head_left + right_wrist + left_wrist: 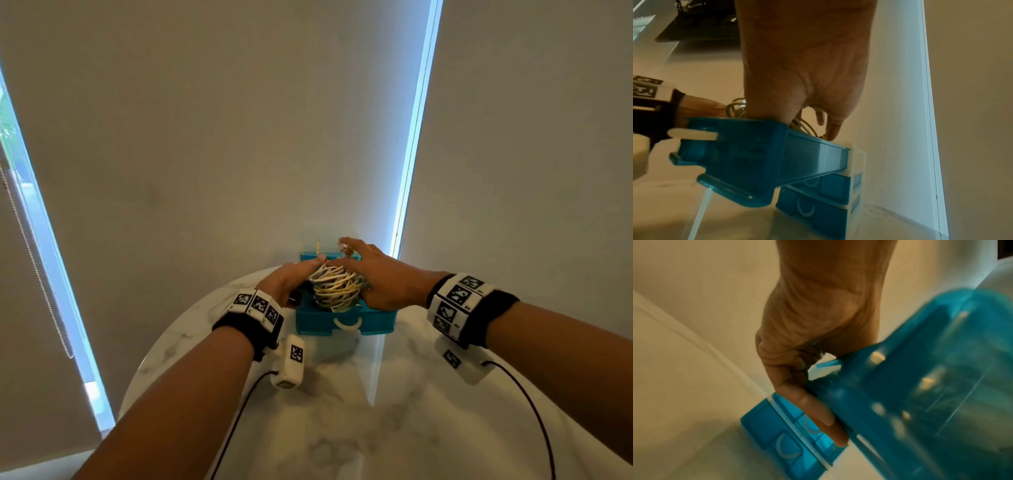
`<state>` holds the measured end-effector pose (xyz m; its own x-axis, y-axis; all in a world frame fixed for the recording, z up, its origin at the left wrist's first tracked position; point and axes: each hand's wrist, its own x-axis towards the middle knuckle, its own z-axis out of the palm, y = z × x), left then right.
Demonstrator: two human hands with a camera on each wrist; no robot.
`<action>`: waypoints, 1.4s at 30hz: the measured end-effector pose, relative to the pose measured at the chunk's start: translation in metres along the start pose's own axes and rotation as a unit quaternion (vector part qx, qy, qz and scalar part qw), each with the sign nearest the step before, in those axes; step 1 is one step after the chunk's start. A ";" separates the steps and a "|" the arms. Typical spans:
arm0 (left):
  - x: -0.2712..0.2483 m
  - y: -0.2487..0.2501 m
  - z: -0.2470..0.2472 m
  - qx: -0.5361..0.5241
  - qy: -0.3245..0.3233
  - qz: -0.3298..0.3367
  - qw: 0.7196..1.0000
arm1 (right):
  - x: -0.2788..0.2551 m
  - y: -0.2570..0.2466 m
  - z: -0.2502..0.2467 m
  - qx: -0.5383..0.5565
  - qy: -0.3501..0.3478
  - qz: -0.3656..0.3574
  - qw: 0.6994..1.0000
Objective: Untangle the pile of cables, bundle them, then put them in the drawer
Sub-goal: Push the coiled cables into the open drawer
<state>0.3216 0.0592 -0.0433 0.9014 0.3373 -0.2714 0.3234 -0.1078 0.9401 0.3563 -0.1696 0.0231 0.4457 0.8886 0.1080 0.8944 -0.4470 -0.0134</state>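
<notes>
The drawer point(344, 322) at frame centre is translucent teal with a white handle; the cables point(337, 286) cream and yellow; the table point(411, 411) white grey-veined marble; the wristbands point(459, 308) black-and-white checkered.

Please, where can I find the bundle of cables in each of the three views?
Head: cable bundle at centre, in the open blue drawer, between both hands.
Left wrist: only blurred pale shapes through the drawer wall; cannot confirm.
Right wrist: loops left of centre, above the drawer rim.
Shared landmark: the blue drawer.

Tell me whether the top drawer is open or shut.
Open: the top drawer juts out from the blue drawer unit, with the cable bundle sitting inside it.
</notes>
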 end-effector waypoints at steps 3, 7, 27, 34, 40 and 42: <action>0.018 -0.003 -0.001 0.005 -0.030 -0.026 0.999 | -0.001 -0.001 0.000 0.033 -0.004 -0.021 0.999; 0.014 0.004 0.002 0.027 -0.039 -0.008 0.999 | 0.000 0.000 -0.005 -0.035 0.002 -0.001 0.999; -0.031 0.018 0.001 0.032 -0.012 -0.007 0.999 | 0.007 -0.001 0.007 -0.068 0.012 -0.026 0.997; -0.040 0.029 0.000 0.093 -0.088 -0.015 0.992 | 0.018 0.005 0.016 0.002 -0.003 -0.041 0.999; -0.013 0.023 -0.004 0.120 -0.067 -0.012 0.990 | 0.041 0.015 0.012 0.040 -0.023 -0.039 0.998; -0.033 0.028 0.005 0.068 -0.069 -0.008 0.995 | 0.045 0.013 0.003 0.044 -0.040 -0.032 0.998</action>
<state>0.3028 0.0410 -0.0089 0.9238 0.2095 -0.3206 0.3655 -0.2329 0.9012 0.3882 -0.1355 0.0252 0.3852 0.9223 0.0322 0.9196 -0.3807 -0.0969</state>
